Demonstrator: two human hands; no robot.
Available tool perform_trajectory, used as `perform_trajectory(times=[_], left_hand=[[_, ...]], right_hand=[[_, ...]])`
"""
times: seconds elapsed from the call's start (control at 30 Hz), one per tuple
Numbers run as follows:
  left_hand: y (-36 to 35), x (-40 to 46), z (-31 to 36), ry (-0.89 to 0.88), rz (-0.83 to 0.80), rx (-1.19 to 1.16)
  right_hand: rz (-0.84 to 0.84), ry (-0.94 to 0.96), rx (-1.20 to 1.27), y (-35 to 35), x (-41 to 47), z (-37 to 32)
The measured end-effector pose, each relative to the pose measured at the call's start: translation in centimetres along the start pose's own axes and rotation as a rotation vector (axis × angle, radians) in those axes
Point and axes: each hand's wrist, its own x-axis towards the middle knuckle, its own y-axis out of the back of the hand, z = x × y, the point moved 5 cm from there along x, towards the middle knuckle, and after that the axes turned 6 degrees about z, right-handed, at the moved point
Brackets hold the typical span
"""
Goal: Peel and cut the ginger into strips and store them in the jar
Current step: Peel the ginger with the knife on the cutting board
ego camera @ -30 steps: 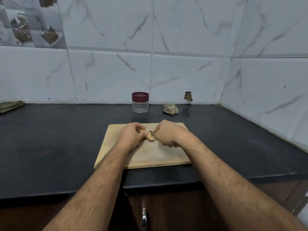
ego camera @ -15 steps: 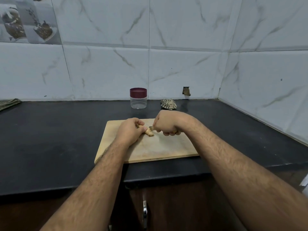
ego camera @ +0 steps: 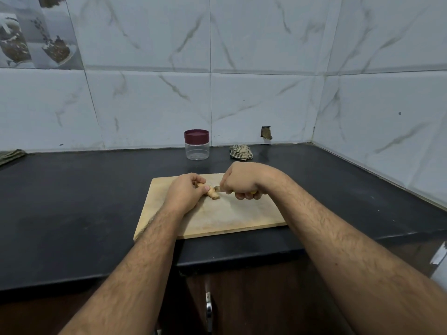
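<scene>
A pale piece of ginger (ego camera: 212,193) lies on the wooden cutting board (ego camera: 225,216). My left hand (ego camera: 186,193) pinches its left end with thumb and fingers. My right hand (ego camera: 244,181) is curled round a small knife (ego camera: 217,188) with a yellow handle, and the blade's tip sits just right of the ginger. Most of the knife is hidden inside my fist. A clear jar (ego camera: 197,147) with a maroon lid stands behind the board by the wall, lid on and nothing visible inside.
The board lies on a black counter (ego camera: 72,209) near its front edge. A crumpled patterned cloth (ego camera: 241,152) sits right of the jar. Another cloth (ego camera: 11,155) lies at the far left. Tiled walls close the back and right side.
My right hand has drawn slightly right, so the knife tip now stands a little off the ginger. My left hand keeps its hold. The camera has shifted a little.
</scene>
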Motion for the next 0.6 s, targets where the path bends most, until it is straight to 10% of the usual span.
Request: perform_trajectory(times=[0.6], left_hand=[[0.1,-0.1,0.0,-0.028,0.008,0.004]], right_hand=[[0.052,0.063,-0.282,0.2,-1.7,-0.6]])
